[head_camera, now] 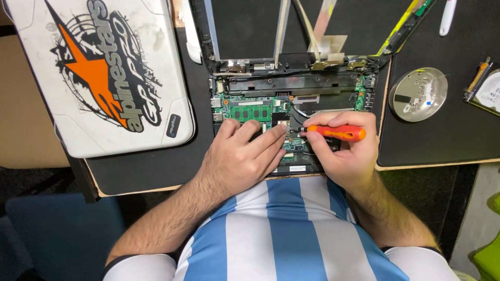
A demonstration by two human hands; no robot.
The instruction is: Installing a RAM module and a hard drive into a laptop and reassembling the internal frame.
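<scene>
The right hand [346, 151] is closed around a small screwdriver with an orange plastic handle [336, 132], held nearly level with its dark tip pointing left at the green circuit board of an opened laptop base [260, 112]. The left hand [240, 156] lies flat on the near part of that board with its fingers spread loosely, gripping nothing, its fingertips just beside the screwdriver tip. The board sits in the middle of a black work mat [156, 166], with the laptop's stripped black screen frame [291, 31] standing open at the far side. To the left, resting partly on the mat, is a white laptop lid with an orange and black star sticker [104, 73]. To the right, on another dark mat [437, 140], are a round shiny metal dish [418, 94] holding small parts and, at the right edge, a bare hard drive [487, 88]
</scene>
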